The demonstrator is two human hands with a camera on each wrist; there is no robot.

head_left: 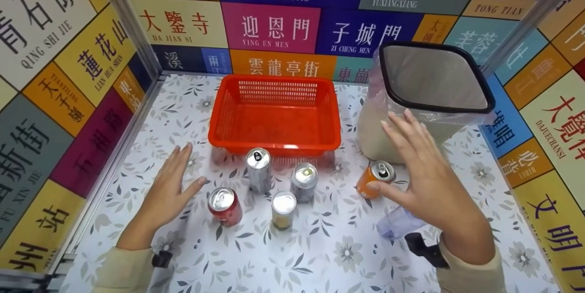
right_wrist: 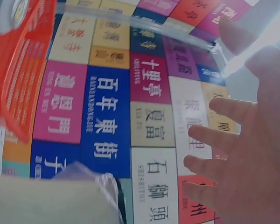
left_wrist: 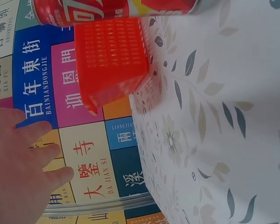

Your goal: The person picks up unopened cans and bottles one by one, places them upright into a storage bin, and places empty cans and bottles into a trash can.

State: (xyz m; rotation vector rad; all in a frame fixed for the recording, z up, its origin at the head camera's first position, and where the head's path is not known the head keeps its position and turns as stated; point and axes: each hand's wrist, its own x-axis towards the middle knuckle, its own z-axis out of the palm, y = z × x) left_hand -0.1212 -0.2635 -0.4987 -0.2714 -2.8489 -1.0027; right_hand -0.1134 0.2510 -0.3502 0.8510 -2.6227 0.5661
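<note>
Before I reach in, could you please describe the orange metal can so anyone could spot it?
Find the beige bin with a black rim, right of the red plastic basket. The orange metal can sits just in front of that bin; no other can is orange.

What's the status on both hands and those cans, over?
Left hand empty, beside red can. Right hand empty, overlapping orange can in head view; contact unclear. Both cans outside red basket. Possible obstacle: translucent container, partly behind right hand.

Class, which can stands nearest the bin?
The orange can, near the right hand. It stands close beside the bin; the red can, pale can and two silver cans are farther left.
</note>
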